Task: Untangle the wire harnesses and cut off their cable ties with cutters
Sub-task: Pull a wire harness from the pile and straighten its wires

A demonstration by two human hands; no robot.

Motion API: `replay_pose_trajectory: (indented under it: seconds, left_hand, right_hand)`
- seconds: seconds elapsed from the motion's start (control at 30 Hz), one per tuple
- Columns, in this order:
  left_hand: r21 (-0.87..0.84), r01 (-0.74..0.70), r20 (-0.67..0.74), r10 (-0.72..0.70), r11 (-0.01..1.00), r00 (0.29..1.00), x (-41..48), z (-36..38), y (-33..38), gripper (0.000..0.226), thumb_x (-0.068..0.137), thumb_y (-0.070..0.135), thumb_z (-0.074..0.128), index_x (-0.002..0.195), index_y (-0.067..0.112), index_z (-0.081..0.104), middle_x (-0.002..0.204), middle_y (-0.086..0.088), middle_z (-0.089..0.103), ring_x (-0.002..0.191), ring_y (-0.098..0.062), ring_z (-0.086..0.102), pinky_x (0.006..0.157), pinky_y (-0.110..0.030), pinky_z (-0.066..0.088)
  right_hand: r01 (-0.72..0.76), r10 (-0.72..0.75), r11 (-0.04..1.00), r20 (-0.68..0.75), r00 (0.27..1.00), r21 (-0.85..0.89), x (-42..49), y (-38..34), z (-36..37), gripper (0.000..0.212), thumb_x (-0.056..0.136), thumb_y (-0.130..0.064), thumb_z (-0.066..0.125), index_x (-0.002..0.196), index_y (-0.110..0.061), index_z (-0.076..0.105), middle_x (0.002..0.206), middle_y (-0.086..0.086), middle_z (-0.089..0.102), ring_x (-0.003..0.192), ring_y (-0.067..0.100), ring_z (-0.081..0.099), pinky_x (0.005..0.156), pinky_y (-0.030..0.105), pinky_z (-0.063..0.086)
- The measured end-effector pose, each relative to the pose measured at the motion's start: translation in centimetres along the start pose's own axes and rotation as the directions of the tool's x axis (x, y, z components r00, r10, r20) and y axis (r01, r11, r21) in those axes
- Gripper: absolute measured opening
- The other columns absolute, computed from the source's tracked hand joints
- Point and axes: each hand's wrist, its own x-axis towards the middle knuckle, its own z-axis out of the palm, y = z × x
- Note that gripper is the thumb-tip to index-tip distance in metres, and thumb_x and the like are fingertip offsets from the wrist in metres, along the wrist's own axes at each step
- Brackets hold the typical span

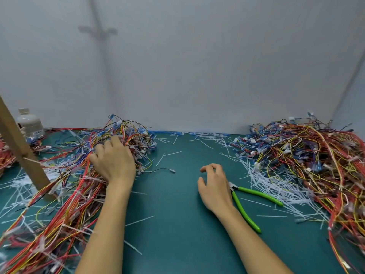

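Observation:
A tangled pile of red, yellow and blue wire harnesses [65, 194] with white cable ties covers the left of the green mat. My left hand [113, 160] reaches into its far end, fingers curled among the wires; what they grip is hidden. My right hand [214, 184] hovers over the bare mat with loosely curled fingers, holding nothing. Green-handled cutters [248, 204] lie on the mat just right of that hand, handles spread. A second heap of harnesses [308, 161] fills the right side.
Cut white cable-tie pieces [270, 184] litter the mat [177, 224], thickest beside the right heap. A wooden strut [21, 153] leans at the left, with a white bottle [29, 122] behind it. A grey wall closes the back.

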Motion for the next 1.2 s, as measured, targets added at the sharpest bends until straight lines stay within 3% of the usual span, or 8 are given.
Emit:
replay_pose_trajectory:
  seconds: [0.33, 0.53, 0.77, 0.87, 0.97, 1.07, 1.13, 1.2]
  left_hand:
    - [0.085, -0.033, 0.0, 0.033, 0.996, 0.999, -0.1, -0.6, -0.1, 0.024, 0.093, 0.028, 0.061, 0.108, 0.013, 0.069, 0.099, -0.01, 0.073, 0.102, -0.032, 0.055, 0.083, -0.041, 0.031]
    - [-0.036, -0.091, -0.096, 0.087, 0.995, 0.992, -0.8, -0.8, 0.5, 0.018, 0.088, 0.015, 0.065, 0.105, 0.015, 0.071, 0.111, -0.01, 0.067, 0.103, -0.033, 0.052, 0.083, -0.044, 0.033]
    - [-0.074, -0.033, 0.125, 0.042, 0.997, 0.991, -1.5, -0.1, 1.2, 0.037, 0.089, 0.009, 0.06, 0.124, -0.001, 0.05, 0.117, -0.026, 0.059, 0.106, -0.043, 0.053, 0.082, -0.05, 0.045]
    - [-0.149, 0.001, 0.112, 0.016, 0.989, 0.994, -1.1, -0.1, 0.7, 0.024, 0.094, 0.022, 0.06, 0.11, 0.004, 0.061, 0.103, -0.02, 0.067, 0.093, -0.041, 0.061, 0.071, -0.045, 0.047]
    - [-0.266, 0.064, 0.163, -0.021, 0.962, 0.986, -1.1, -0.6, 1.2, 0.027, 0.093, 0.039, 0.061, 0.1, 0.015, 0.07, 0.096, -0.009, 0.072, 0.091, -0.035, 0.065, 0.071, -0.038, 0.045]
    - [-0.555, 0.187, 0.259, -0.045, 0.81, 0.965, -1.5, -0.8, 2.3, 0.024, 0.09, 0.042, 0.064, 0.096, 0.02, 0.072, 0.089, 0.0, 0.073, 0.09, -0.026, 0.067, 0.078, -0.036, 0.051]
    - [-0.774, 0.281, 0.323, -0.027, 0.568, 0.946, -1.8, -1.1, 2.9, 0.02, 0.09, 0.037, 0.066, 0.09, 0.019, 0.071, 0.085, 0.003, 0.071, 0.085, -0.014, 0.067, 0.075, -0.033, 0.055]
    - [-0.874, 0.281, 0.323, 0.041, 0.397, 0.946, -1.9, -1.3, 3.0, 0.013, 0.093, 0.03, 0.065, 0.086, 0.019, 0.069, 0.082, 0.003, 0.068, 0.07, -0.004, 0.062, 0.063, -0.022, 0.053]
  right_hand:
    - [0.025, -0.025, 1.0, -0.004, 1.0, 0.008, -0.1, 0.1, 0.2, 0.022, 0.097, -0.022, 0.05, 0.116, -0.016, 0.058, 0.13, 0.0, 0.044, 0.114, 0.017, 0.05, 0.098, 0.031, 0.039]
    - [0.028, -0.028, 1.0, 0.004, 1.0, 0.006, -0.1, 0.1, 0.2, 0.021, 0.097, -0.022, 0.049, 0.114, -0.017, 0.059, 0.129, -0.001, 0.045, 0.114, 0.016, 0.049, 0.1, 0.032, 0.039]
    - [0.025, -0.025, 0.999, 0.01, 1.0, 0.027, -0.2, -0.1, 0.0, 0.02, 0.096, -0.022, 0.049, 0.113, -0.017, 0.059, 0.127, -0.002, 0.046, 0.113, 0.015, 0.049, 0.097, 0.029, 0.039]
    - [0.031, -0.032, 0.999, 0.005, 0.999, 0.027, -0.2, -0.1, -0.1, 0.02, 0.096, -0.022, 0.049, 0.112, -0.016, 0.06, 0.127, -0.002, 0.047, 0.114, 0.016, 0.05, 0.096, 0.029, 0.039]
    - [0.035, -0.035, 0.999, 0.0, 0.999, 0.02, -0.2, 0.0, 0.0, 0.02, 0.096, -0.021, 0.049, 0.111, -0.016, 0.061, 0.126, -0.001, 0.048, 0.112, 0.017, 0.051, 0.096, 0.03, 0.04]
    - [0.049, -0.048, 0.998, -0.016, 0.999, 0.039, -0.1, 0.1, 0.1, 0.018, 0.095, -0.019, 0.05, 0.109, -0.016, 0.061, 0.124, -0.002, 0.049, 0.11, 0.017, 0.053, 0.095, 0.03, 0.04]
    - [0.053, -0.048, 0.993, -0.053, 0.997, 0.105, -0.1, 0.0, 0.1, 0.017, 0.094, -0.016, 0.051, 0.106, -0.017, 0.063, 0.118, -0.005, 0.051, 0.109, 0.014, 0.053, 0.094, 0.029, 0.04]
    - [0.069, -0.046, 0.977, -0.111, 0.993, 0.204, 0.0, -0.1, -0.1, 0.016, 0.095, -0.013, 0.052, 0.103, -0.017, 0.065, 0.11, -0.009, 0.053, 0.106, 0.011, 0.055, 0.092, 0.025, 0.04]
